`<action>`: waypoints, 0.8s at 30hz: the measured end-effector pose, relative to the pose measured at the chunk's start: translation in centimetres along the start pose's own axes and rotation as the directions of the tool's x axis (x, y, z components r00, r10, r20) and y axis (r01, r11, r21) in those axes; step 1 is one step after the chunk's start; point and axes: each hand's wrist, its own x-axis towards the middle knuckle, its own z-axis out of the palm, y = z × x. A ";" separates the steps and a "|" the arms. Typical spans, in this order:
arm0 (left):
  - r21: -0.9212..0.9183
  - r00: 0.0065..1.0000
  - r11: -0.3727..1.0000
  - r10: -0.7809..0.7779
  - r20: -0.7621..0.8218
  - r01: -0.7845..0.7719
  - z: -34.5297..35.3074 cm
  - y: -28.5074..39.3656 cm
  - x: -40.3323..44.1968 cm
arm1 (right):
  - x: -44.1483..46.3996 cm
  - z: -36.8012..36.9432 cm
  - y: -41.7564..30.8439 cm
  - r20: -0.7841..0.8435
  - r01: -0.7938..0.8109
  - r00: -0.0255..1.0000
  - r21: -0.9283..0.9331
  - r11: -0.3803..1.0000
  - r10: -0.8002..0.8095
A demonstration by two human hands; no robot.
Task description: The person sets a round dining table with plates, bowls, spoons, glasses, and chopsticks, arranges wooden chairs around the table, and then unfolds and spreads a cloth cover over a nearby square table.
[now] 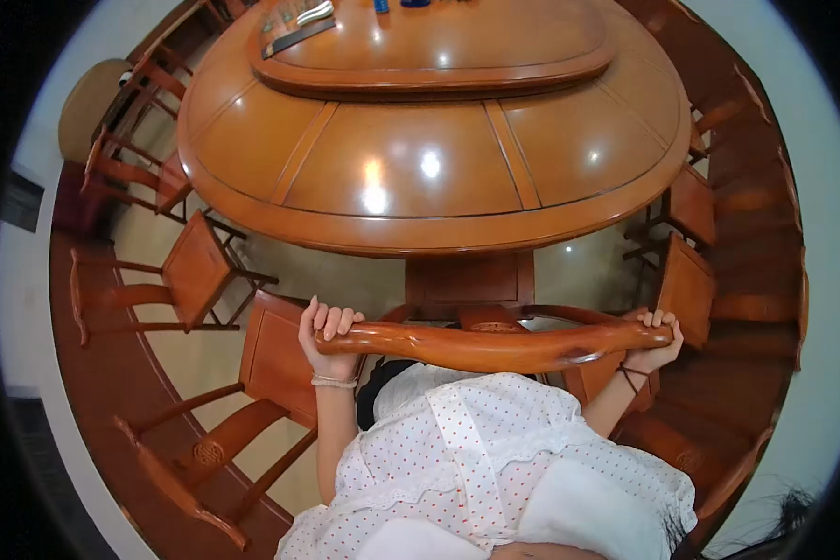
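Fingers of the left hand [331,325] and right hand [660,329] curl around opposite ends of a glossy, curved, reddish-brown wooden chair rail [476,347]; spacing probably balances the load. Rail lies crosswise before the torso, short of the near edge of a large, rounded, polished brown wooden table [392,229]. Square reddish-brown wooden panel [469,280], apparently the same chair's seat, appears just below that edge. Left of it, a red-brown wooden armchair [285,359] stands angled. Farther: raised, oval, polished wooden tier [439,65], central presumably for shared reach; long, narrow, dark tray [297,40] near its left edge, pale slender items [315,13] in or beside it, cannot tell which.
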 end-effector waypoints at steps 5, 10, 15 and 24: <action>0.025 0.992 0.999 0.032 -0.124 -0.029 -0.6 0.3 -0.2 | 1.3 -1.4 -2.6 -0.121 0.002 0.986 -0.683 0.730 -0.116; 0.606 0.938 0.795 0.202 -0.281 0.010 -0.8 2.0 -3.8 | -1.1 6.8 -1.7 0.179 0.363 0.815 -0.899 0.245 -0.552; 0.949 0.955 0.316 0.284 -0.088 -0.006 -7.1 6.7 -19.0 | -9.2 16.1 7.1 0.434 0.639 0.769 -0.552 0.536 -0.469; 0.523 0.238 0.600 0.492 -0.838 0.605 -22.0 7.9 -68.7 | -48.7 23.6 22.7 0.872 0.224 0.415 -0.376 0.899 0.261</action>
